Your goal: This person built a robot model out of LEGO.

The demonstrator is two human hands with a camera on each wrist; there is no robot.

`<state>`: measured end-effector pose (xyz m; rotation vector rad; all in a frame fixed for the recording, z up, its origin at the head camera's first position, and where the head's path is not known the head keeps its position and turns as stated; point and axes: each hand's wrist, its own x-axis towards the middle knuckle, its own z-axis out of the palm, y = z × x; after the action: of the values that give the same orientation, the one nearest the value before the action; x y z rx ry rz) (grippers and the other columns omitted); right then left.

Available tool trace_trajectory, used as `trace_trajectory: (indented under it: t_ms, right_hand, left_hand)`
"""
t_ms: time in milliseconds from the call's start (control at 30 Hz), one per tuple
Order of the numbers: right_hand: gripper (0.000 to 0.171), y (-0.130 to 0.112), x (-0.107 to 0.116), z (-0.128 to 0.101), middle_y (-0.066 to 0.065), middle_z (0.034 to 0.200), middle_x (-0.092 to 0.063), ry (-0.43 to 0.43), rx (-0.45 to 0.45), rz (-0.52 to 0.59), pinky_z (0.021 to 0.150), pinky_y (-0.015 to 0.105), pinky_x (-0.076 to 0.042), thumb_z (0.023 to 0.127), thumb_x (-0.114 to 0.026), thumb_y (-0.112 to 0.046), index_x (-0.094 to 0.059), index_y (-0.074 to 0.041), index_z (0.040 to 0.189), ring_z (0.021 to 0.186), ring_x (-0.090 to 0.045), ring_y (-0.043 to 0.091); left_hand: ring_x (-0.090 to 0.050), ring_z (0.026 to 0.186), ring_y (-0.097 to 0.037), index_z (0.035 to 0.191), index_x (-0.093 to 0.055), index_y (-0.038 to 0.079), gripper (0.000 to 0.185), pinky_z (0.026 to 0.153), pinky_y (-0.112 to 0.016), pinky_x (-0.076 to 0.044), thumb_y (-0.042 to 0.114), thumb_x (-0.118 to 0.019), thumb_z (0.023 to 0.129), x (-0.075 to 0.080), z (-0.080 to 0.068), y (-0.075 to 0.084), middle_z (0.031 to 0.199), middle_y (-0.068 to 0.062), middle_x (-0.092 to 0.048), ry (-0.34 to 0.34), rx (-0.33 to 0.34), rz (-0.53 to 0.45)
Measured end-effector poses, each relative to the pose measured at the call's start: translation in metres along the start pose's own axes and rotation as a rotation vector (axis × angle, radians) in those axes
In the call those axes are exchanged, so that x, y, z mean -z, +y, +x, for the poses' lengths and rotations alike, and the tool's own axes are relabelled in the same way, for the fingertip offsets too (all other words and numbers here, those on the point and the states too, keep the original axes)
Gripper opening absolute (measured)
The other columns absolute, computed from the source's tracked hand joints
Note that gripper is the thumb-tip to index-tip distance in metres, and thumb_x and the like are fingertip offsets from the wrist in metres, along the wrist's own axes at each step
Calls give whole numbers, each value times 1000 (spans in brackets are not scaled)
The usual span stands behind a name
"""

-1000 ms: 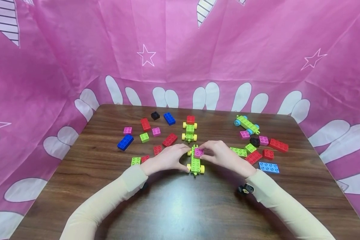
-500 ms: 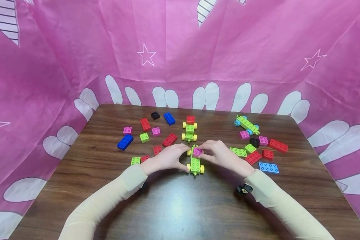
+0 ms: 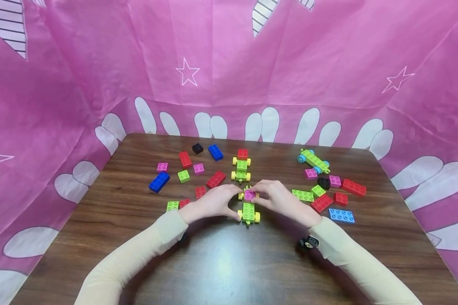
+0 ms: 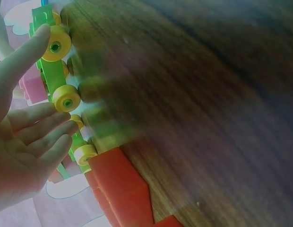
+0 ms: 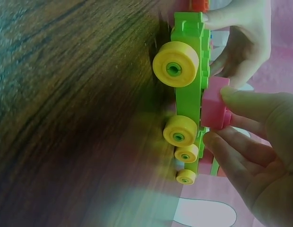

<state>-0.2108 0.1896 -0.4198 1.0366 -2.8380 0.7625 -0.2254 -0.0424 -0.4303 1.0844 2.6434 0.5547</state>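
The right hand (image 3: 283, 200) has its grip clamped, thumb and fingers, on a pink studded plastic brick (image 3: 249, 196) against the top of a lime-green, yellow-wheeled plastic car base (image 3: 248, 213) on the brown wood-grain worktop (image 3: 213, 271); the left hand (image 3: 213, 201), grip apart, spans the base's side.

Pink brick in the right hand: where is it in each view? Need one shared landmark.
Head: just right of centre, pink brick at the right hand's fingertips.
Left wrist: left side, above mid-height; pink brick shows between the left hand's thumb and fingers.
Right wrist: right of centre, near mid-height; pink brick between thumb and fingers.
Shared landmark: nearest green base with yellow wheels, beside the brick in both wrist views.
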Motion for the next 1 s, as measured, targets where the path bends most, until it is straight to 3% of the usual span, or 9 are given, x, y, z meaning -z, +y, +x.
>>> trace_trajectory:
  t_ms: [500, 733, 1000]
  right_hand:
    - [26, -2, -1, 6, 5, 96, -77, 25, 11, 32, 79, 37, -61, 84, -79, -16, -76, -7, 109, 88, -72, 18]
    - [25, 1, -4, 8, 5, 89, -75, 49, 41, -3, 71, 31, -59, 83, -80, -17, -76, -5, 104, 81, -70, 18]
    - [26, -2, -2, 12, 4, 87, -74, 24, 25, -21, 70, 32, -58, 81, -82, -20, -77, -5, 102, 78, -68, 18]
  left_hand:
    - [-58, 128, -22, 136, -56, 6, 80, 107, -39, -50, 48, -84, 74, 0, 0, -1, 135, -8, -63, 10, -9, -10]
    - [-59, 126, -25, 135, -58, 4, 81, 106, -40, -50, 47, -85, 73, -1, -1, 1, 134, -11, -64, 41, -37, 20]
    - [-58, 128, -25, 136, -57, 4, 82, 106, -40, -50, 49, -85, 73, -2, -1, 0, 135, -11, -63, 37, -30, 40]
